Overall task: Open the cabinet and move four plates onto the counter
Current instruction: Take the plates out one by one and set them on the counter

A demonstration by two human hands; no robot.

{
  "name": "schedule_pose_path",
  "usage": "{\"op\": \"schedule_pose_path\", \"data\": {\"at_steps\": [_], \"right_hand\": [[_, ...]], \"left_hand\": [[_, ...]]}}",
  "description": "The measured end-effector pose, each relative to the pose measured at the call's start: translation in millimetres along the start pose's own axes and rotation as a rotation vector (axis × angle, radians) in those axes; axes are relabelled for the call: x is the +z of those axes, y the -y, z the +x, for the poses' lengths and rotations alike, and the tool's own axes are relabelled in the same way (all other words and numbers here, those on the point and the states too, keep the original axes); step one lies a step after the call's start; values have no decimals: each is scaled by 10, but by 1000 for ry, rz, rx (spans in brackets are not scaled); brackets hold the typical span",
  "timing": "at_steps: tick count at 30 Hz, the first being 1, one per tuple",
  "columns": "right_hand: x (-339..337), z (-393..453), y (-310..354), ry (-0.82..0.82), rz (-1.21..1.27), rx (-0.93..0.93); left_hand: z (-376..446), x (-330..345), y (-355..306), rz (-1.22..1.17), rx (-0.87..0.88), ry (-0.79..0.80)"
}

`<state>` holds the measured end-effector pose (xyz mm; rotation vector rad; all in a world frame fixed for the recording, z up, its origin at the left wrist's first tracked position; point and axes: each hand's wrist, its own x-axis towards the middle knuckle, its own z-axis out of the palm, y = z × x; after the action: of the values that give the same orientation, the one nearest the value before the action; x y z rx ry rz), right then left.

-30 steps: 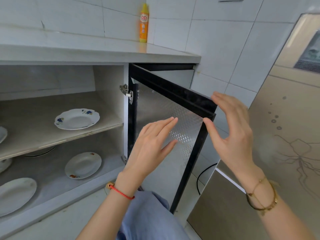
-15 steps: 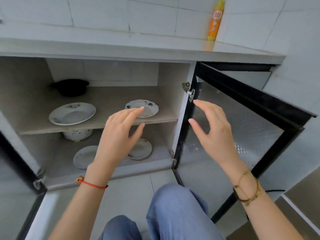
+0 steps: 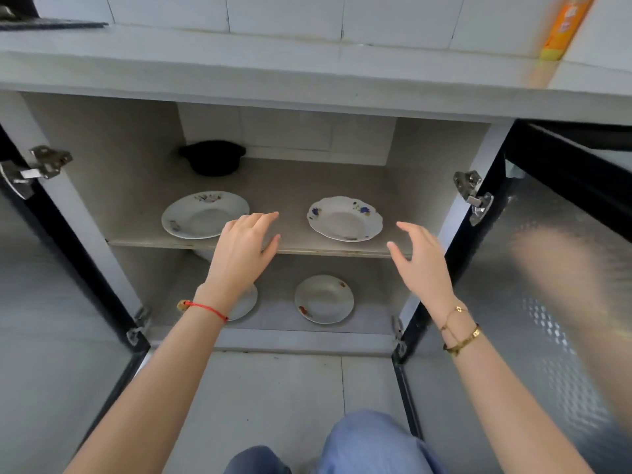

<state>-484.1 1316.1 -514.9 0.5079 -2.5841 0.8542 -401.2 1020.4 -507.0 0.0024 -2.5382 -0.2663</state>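
The cabinet under the counter [image 3: 307,73] stands with both doors swung wide. On its upper shelf [image 3: 287,200] lie two white plates: a round one [image 3: 201,215] at left and a scalloped one with blue flowers [image 3: 345,218] at right. On the bottom lie a small plate [image 3: 324,299] and another plate [image 3: 244,304] half hidden by my left wrist. My left hand [image 3: 244,249] hovers open at the shelf's front edge, between the two upper plates. My right hand [image 3: 422,261] is open just right of the scalloped plate, touching nothing.
A black pot [image 3: 212,157] sits at the back of the upper shelf. An orange bottle [image 3: 564,29] stands on the counter at right. The open right door [image 3: 564,268] and left door [image 3: 51,268] flank my arms. My knees [image 3: 362,443] are below.
My view has swung left from the right door to face the cabinet interior. Both hands left the door and moved forward to the upper shelf.
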Motion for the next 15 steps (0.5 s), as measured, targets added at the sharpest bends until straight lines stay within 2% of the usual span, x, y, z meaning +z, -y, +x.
{"op": "schedule_pose_path", "data": {"at_steps": [12, 15], "right_hand": [[959, 1155, -828, 153, -20, 226], [1082, 1283, -943, 183, -13, 263]], "left_hand": [[1203, 1389, 233, 55, -81, 261], [1348, 1602, 238, 49, -89, 281]]}}
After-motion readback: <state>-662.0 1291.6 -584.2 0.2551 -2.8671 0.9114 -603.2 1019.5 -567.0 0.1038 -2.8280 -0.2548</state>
